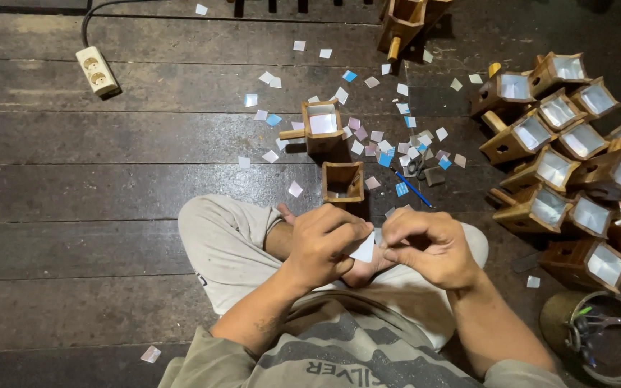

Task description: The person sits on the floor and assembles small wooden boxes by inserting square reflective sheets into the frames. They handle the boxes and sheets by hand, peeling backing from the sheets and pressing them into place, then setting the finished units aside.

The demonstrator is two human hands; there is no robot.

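I sit cross-legged on a dark plank floor. My left hand (pixel 323 244) and my right hand (pixel 429 246) meet over my lap and pinch a small white square piece (pixel 365 249) between their fingertips. Just beyond my hands stands an open, empty little wooden box (pixel 343 183). Farther off is a second wooden box (pixel 322 126) with a pale square panel set in its top and a peg on its side.
Many small white, blue and pink square scraps (pixel 379 140) litter the floor, with scissors (pixel 417 165) and a blue pen (pixel 413 188) among them. A pile of finished wooden boxes (pixel 569 158) lies right. A metal can (pixel 605 338) holds tools; a power strip (pixel 96 70) lies far left.
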